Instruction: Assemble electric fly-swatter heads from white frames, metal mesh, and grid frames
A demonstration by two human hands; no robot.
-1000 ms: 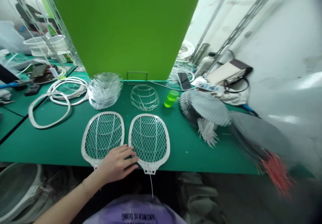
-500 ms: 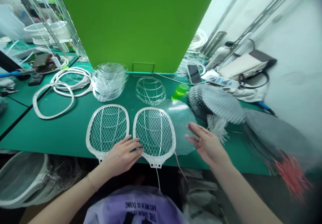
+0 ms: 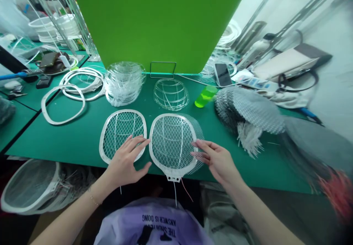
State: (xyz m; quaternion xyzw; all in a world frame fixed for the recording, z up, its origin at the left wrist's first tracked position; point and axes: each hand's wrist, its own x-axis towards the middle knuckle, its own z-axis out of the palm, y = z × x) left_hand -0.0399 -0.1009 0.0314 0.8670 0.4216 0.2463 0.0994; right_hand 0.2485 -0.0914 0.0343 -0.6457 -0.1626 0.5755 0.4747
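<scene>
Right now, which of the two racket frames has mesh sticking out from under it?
The right one: mesh pokes out past its rim; the left one has none.

Racket frame (image 3: 150, 146) glossy plastic; mesh (image 3: 172, 138) probably metal.

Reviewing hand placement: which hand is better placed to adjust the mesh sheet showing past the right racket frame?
Right, probably: the right hand reaches the mesh sheet at the racket frame's edge; the left hand rests on the other frame.

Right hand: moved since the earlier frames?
Yes. The right hand has moved left, its fingertips now over the right rim of the white swatter frame; earlier clear of it.
</scene>
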